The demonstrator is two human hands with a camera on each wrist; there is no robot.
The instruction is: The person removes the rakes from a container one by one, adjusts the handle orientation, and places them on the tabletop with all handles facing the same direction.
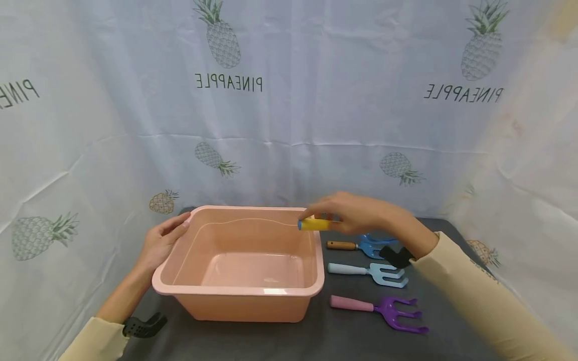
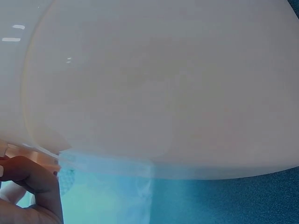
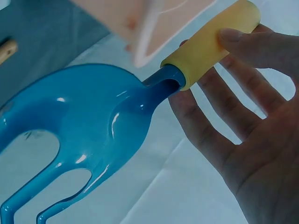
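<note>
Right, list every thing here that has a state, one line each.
Tub: upright on the table, nothing visible inside.
Left hand: rests on the tub's left rim.
Right hand: holds the yellow-handled fork.
Yellow-handled fork: lifted, by the tub's right rim.
Wooden-handled tool, pale blue fork, purple fork: lying flat, untouched.
</note>
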